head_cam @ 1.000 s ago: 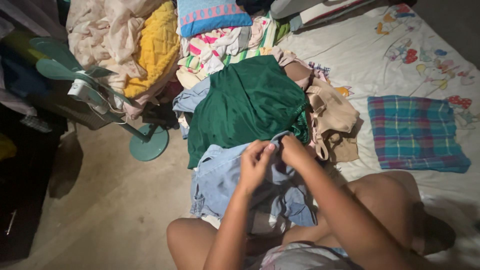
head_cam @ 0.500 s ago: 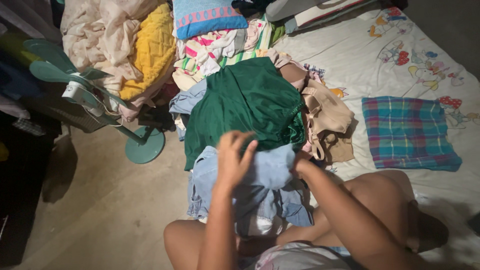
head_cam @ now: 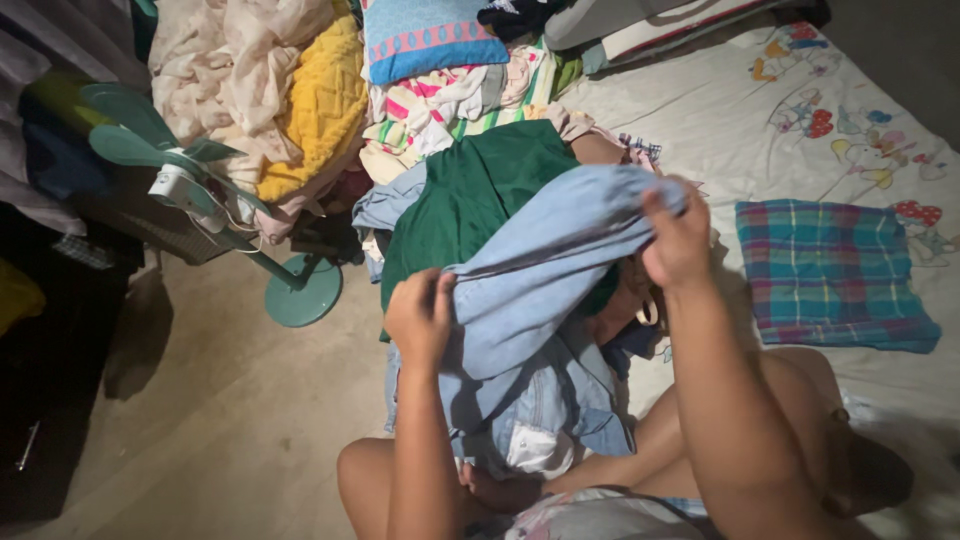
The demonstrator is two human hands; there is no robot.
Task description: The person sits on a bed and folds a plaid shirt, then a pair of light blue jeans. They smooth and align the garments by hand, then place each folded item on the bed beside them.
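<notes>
- Our left hand [head_cam: 420,318] was clenched on the lower end of the pale blue denim garment [head_cam: 545,265], fingers curled round a gathered edge of cloth, just above our left knee.
- Our right hand [head_cam: 677,238] was grasping the other end higher up, pinching a bunched fold, so the denim ran between the two hands as a slanted, taut band.
- The rest of the garment hung down from that band into our lap, with a pocket lining showing pale near the bottom.
- We judged the denim soft and floppy but with some weight; it sagged wherever it was unsupported and would not hold a shape by itself.
- It looked matt and grippy rather than slippery, and in no way fragile, so a firm clench did it no harm.
- We judged the best holds to be the thick seams, waistband or hems, taken well apart, since loose middle cloth would only bunch.
- Behind it lay a green garment [head_cam: 470,190] on the clothes heap, with a beige item partly hidden beside our right hand.
- A folded plaid cloth [head_cam: 830,275] lay apart on the printed bedsheet [head_cam: 700,110], and a green standing fan [head_cam: 190,190] stood on the floor to the left.
</notes>
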